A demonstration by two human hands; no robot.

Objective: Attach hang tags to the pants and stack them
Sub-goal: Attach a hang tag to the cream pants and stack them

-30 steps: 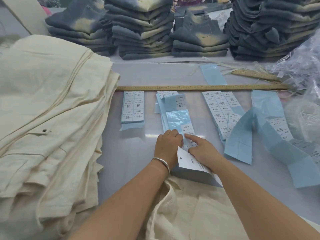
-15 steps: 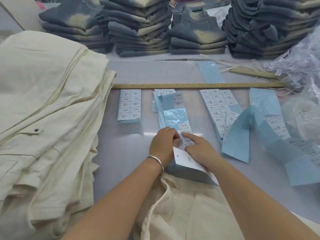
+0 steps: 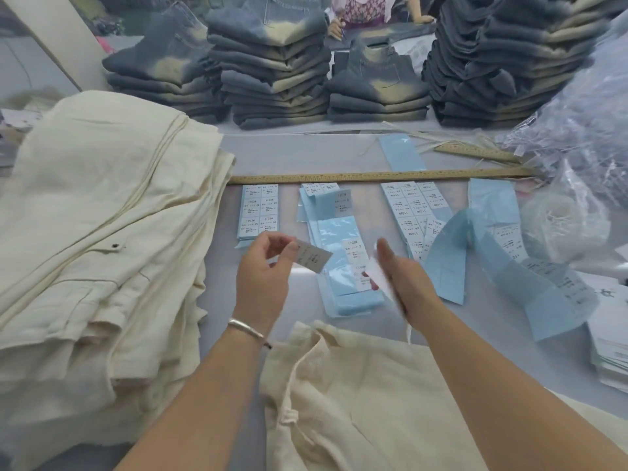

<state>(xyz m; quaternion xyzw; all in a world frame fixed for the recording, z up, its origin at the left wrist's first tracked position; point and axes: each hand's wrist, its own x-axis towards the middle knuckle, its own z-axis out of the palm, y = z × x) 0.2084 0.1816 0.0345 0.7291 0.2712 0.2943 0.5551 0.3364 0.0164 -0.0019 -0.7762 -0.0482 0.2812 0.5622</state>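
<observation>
We are now lifting our left hand [image 3: 261, 277] off the blue backing sheet [image 3: 343, 266], its fingers pinching a small white printed sticker [image 3: 314, 257] above the grey bench [image 3: 306, 158]. Our right hand [image 3: 404, 280], raised since before, is holding the blurred white hang tag [image 3: 382, 278]; its finger state is unclear. Cream pants [image 3: 356, 402] are lying nearest us.

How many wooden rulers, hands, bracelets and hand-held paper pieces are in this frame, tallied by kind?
Wooden rulers: 2, the long ruler and the short ruler
Hands: 2, the left hand and the right hand
Bracelets: 1, the silver bracelet
Held paper pieces: 2, the label pinched by the left hand and the blurred hang tag in the right hand
Total: 7
</observation>
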